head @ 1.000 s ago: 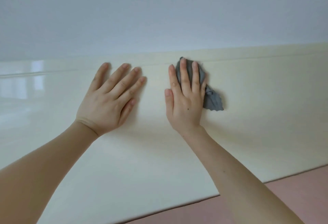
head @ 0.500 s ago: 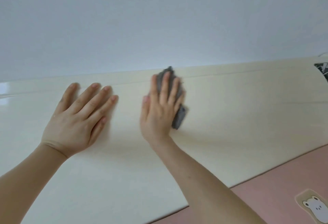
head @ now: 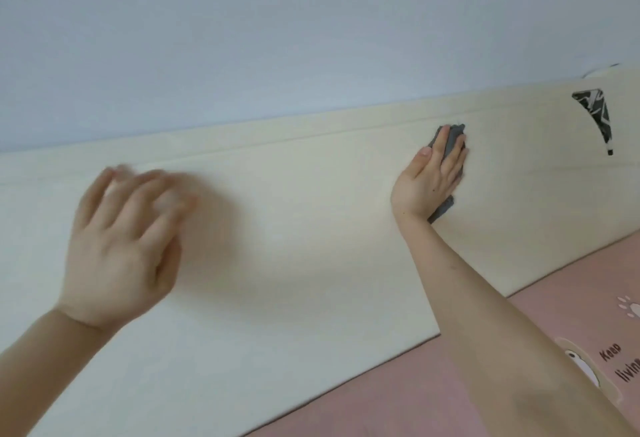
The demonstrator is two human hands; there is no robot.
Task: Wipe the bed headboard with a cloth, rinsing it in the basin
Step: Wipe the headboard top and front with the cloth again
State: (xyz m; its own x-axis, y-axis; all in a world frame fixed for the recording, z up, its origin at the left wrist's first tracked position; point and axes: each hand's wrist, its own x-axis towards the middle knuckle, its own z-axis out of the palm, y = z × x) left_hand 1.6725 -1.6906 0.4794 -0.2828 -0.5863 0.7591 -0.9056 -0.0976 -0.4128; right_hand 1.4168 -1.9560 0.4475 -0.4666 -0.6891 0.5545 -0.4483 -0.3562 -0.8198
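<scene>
Head view of a cream headboard being wiped. The panel runs across the picture on a slant, lower at the left and rising to the right. Its face is smooth and slightly glossy, and a shallow raised band follows the top edge, just below a pale blue-grey wall. The cloth is a small, dark grey, crumpled piece lying against the upper part of the panel, right of centre and just under the raised band. Most of it is covered. One bunched end shows above and between the fingertips, and a narrow corner shows below the heel of the palm near the wrist. The right hand lies flat over the cloth with straight fingers held close together, pressing it to the panel rather than curling round it. Its forearm reaches up from the lower right. The left hand is at the left, in front of the lower half of the panel. It is blurred, its fingers are spread and extended, and it holds nothing; whether it touches the surface cannot be told. A soft shadow falls on the panel beside it. The two hands are well apart. Near the right end of the headboard there is a black-and-white patterned wedge, too small to identify. Below the panel lies a pink sheet printed with a cartoon bear, paw marks and the word "Keep".
</scene>
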